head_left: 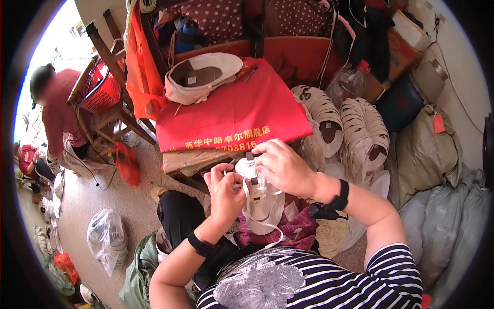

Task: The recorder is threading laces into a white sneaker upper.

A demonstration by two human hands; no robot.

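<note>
A cream-white shoe upper [264, 211] is held up above my lap, its toe toward me. My left hand [226, 198] is closed at its left edge, the fingertips pinching near the white lace [248, 198]. That lace hangs in a loop down the front, and its end trails past the toe. My right hand [288, 167] grips the upper at the tongue and right edge, fingers bent and thumb pressed against it. Parts of the upper and lace are hidden behind my fingers.
A red cloth [221, 123] covers the table before me, carrying another white shoe upper [203, 74]. Nested stacks of uppers [363, 129] stand at right beside sacks [429, 149]. A bagged bundle [108, 239] lies on the left floor. Another person [64, 108] works at far left.
</note>
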